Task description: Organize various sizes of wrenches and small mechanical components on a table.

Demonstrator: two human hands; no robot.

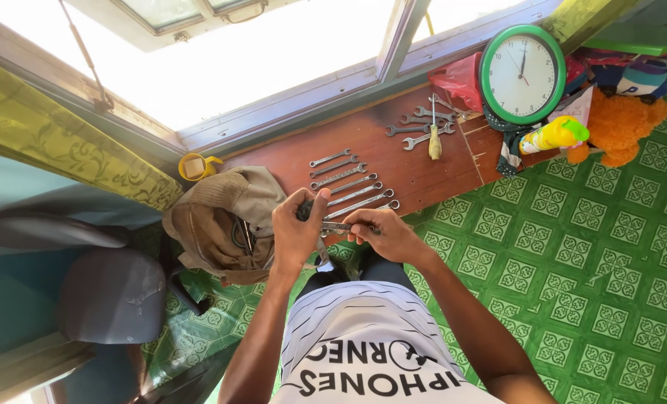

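Hands meet just near the wooden board (393, 161): your left hand (297, 228) and right hand (382, 230) both close their fingers on one metal wrench (337, 225), held level between them. Just beyond, a row of wrenches (348, 182) lies on the board; a brown bag (225, 224) sits left.

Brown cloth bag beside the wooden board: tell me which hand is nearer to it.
Left. The left hand is right beside the brown cloth bag, at its right edge. The right hand is farther off, beyond the left hand, gripping a wrench.
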